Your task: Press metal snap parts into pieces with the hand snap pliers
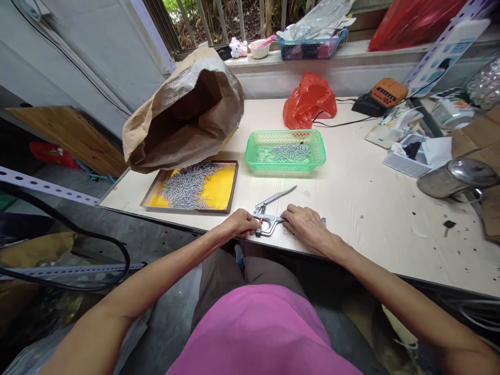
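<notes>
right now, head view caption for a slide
Left hand and right hand at silver metal pliers near a green rectangular plastic basket.

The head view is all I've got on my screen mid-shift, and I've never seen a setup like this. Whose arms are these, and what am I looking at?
There is no machine here: these are a person's two bare hands, filmed from above by a camera worn on that person's head. The left hand has its fingertips at the head of a plier-like tool; whether they pinch a small part is too fine to tell. The right hand covers a handle of it. On the pale table, a yellow-lined tray and a green basket both contain small metal pieces. Behind them are a brown paper bag and a red plastic bag.
</notes>
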